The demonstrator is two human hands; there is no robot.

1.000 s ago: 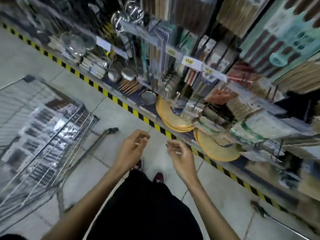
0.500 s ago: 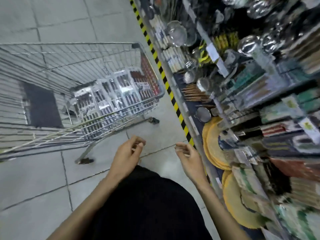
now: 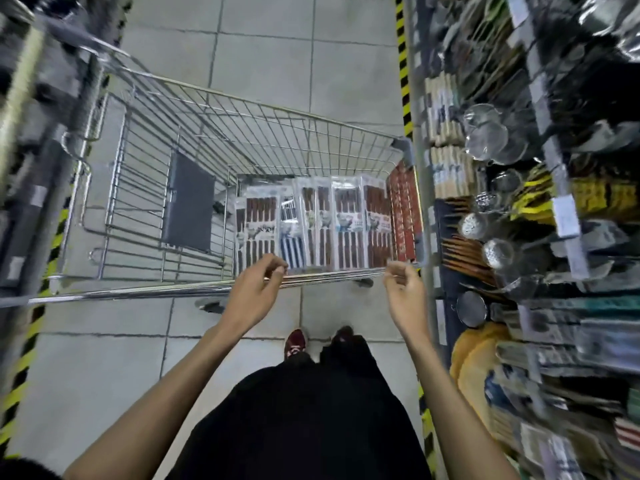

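A wire shopping cart (image 3: 242, 133) stands in front of me on the tiled floor. Several flat packs of chopsticks (image 3: 322, 223) stand upright at its right end, beside a red pack (image 3: 403, 216). My left hand (image 3: 254, 292) hovers at the cart's near rim (image 3: 138, 292), its fingers loosely curled with nothing visible in them. My right hand (image 3: 405, 292) is held up near the rim's right corner, also loosely curled and holding nothing. Whether either hand touches the rim is unclear.
A shop shelf (image 3: 540, 220) runs along the right, packed with metal strainers (image 3: 485, 136), skimmers, wooden utensils and round yellow mats (image 3: 474, 355). Yellow-black tape (image 3: 403, 64) marks the floor along it. A blurred rack (image 3: 31, 133) stands at the left. My shoes (image 3: 296, 341) are on the tiles.
My view has swung left from the shelf until the cart sits straight ahead. Both hands have kept their loosely curled pose and now lie at the cart's near rim.
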